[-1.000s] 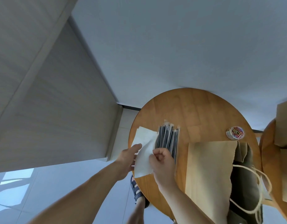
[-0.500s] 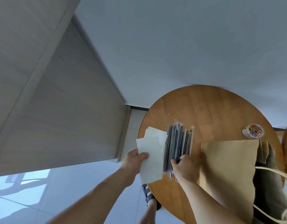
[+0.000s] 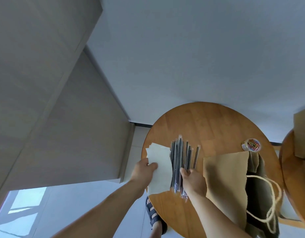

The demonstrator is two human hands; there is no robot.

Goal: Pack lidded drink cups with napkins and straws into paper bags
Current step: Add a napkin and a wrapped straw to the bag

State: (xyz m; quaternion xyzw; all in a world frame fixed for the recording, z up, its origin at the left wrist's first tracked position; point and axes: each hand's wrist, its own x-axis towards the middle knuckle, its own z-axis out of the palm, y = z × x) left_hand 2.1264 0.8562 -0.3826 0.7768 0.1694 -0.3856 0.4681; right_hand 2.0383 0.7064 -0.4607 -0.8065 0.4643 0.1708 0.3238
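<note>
White napkins (image 3: pixel 163 170) stacked at the left edge of the surface (image 3: pixel 208 127). Wrapped black straws (image 3: pixel 181 157) fanned just beside them. Brown paper bag (image 3: pixel 225 182) lying on its side, mouth open rightward.

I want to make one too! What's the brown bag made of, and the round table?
The bag looks like matte brown paper, its opening edge saw-toothed. The table seems wood, smooth and slightly shiny, with plank lines showing.
</note>
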